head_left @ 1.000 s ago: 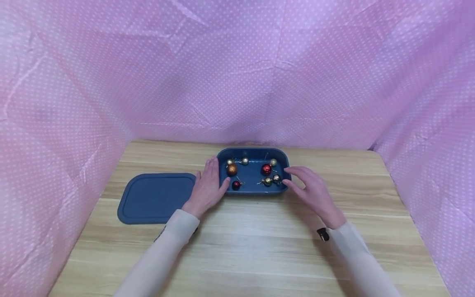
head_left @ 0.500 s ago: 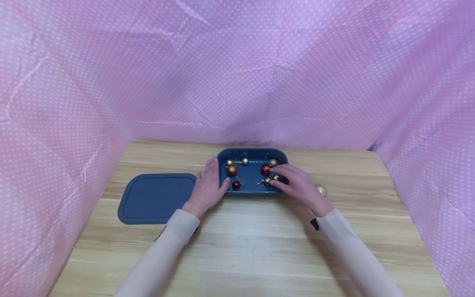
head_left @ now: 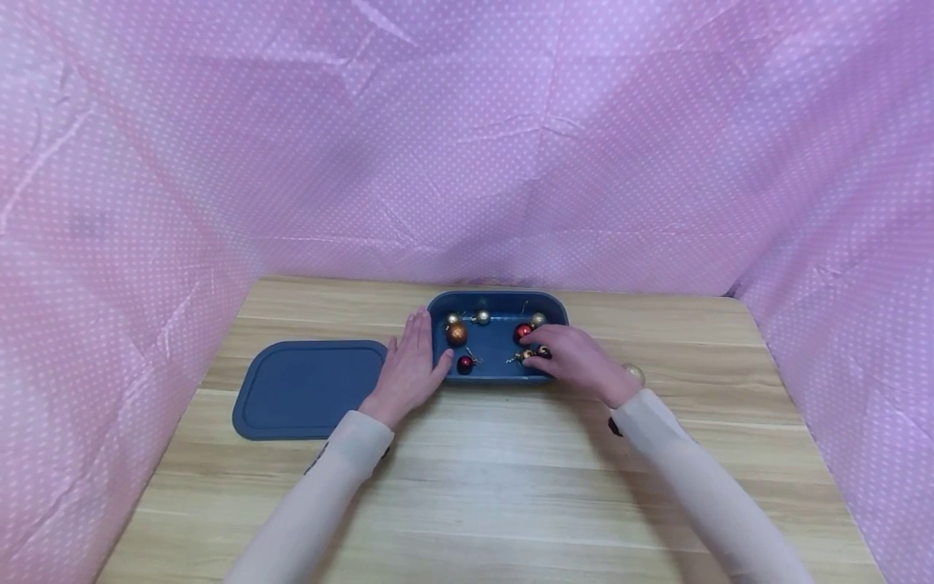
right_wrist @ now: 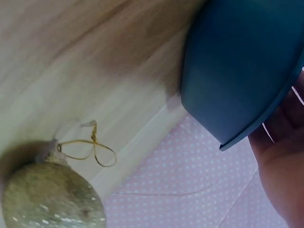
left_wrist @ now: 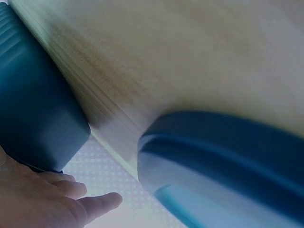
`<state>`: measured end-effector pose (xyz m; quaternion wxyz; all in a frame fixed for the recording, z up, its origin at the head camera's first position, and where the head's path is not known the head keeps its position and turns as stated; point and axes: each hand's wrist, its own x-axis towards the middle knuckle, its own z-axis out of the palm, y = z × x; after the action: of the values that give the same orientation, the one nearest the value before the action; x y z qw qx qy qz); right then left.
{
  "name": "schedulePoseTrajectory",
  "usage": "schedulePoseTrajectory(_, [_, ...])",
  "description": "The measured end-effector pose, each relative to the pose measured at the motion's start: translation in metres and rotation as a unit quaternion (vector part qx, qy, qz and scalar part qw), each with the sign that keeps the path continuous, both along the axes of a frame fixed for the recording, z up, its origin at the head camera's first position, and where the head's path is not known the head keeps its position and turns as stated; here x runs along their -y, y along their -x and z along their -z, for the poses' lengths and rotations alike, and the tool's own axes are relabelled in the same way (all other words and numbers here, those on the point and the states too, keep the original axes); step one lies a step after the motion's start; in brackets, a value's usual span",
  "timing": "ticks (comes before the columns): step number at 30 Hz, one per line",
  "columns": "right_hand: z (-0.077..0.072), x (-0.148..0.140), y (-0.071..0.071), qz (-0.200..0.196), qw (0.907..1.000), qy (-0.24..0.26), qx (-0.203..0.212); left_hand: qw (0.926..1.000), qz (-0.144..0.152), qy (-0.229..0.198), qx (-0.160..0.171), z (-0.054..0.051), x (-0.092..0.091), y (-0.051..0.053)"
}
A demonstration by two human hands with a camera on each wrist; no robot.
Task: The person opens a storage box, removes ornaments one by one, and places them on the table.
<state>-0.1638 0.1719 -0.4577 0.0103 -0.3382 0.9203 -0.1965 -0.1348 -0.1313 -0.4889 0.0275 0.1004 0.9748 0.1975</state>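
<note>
My left hand (head_left: 409, 365) lies flat along the left wall of a blue box (head_left: 492, 345), its fingers straight. Over the box's right end reaches my right hand (head_left: 580, 361), fingertips apart around two small gold balls, one of them (head_left: 526, 356) nearer the thumb. A red ball (head_left: 521, 333) is beside the index finger. Whether the fingertips touch any ball is unclear. At the left end sit an orange ball (head_left: 456, 334), a dark red ball (head_left: 465, 365) and a small gold ball (head_left: 452, 319). The right wrist view shows the box's outer wall (right_wrist: 237, 71).
A blue lid (head_left: 306, 389) lies on the wooden table (head_left: 481, 487), left of the box and partly behind my left hand. Right of the box, a larger glittery gold ball (right_wrist: 54, 199) with a gold loop rests on the table. Pink dotted cloth (head_left: 467, 162) hangs behind.
My right hand has moved left from the box's right rim to above the balls inside, bringing the gold ball on the table into view. The left hand has stayed put.
</note>
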Motion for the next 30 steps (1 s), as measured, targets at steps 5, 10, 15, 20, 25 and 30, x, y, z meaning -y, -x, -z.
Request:
schedulePoseTrajectory(5, [0.000, 0.003, 0.005, -0.011, 0.9996, -0.022, 0.011, 1.0000, 0.003, 0.002, 0.001, -0.001, 0.000, 0.002])
schedulePoseTrajectory(10, [0.001, 0.004, 0.007, -0.011, 0.9992, -0.031, 0.021, 1.0000, 0.004, 0.002, 0.001, -0.001, -0.001, 0.001])
schedulePoseTrajectory(15, [0.003, 0.005, 0.010, -0.011, 0.9990, -0.037, 0.024, 1.0000, 0.004, 0.000, 0.000, -0.001, -0.001, 0.000])
schedulePoseTrajectory(20, [0.005, 0.006, 0.012, -0.013, 0.9987, -0.042, 0.025, 1.0000, 0.004, 0.002, -0.002, 0.000, 0.000, 0.000])
schedulePoseTrajectory(25, [0.005, 0.008, 0.014, -0.012, 0.9978, -0.053, 0.039, 1.0000, 0.004, 0.002, -0.004, 0.001, 0.001, 0.000])
schedulePoseTrajectory(30, [0.003, 0.011, 0.016, -0.011, 0.9959, -0.072, 0.053, 1.0000, 0.003, -0.001, -0.001, 0.001, 0.001, 0.001])
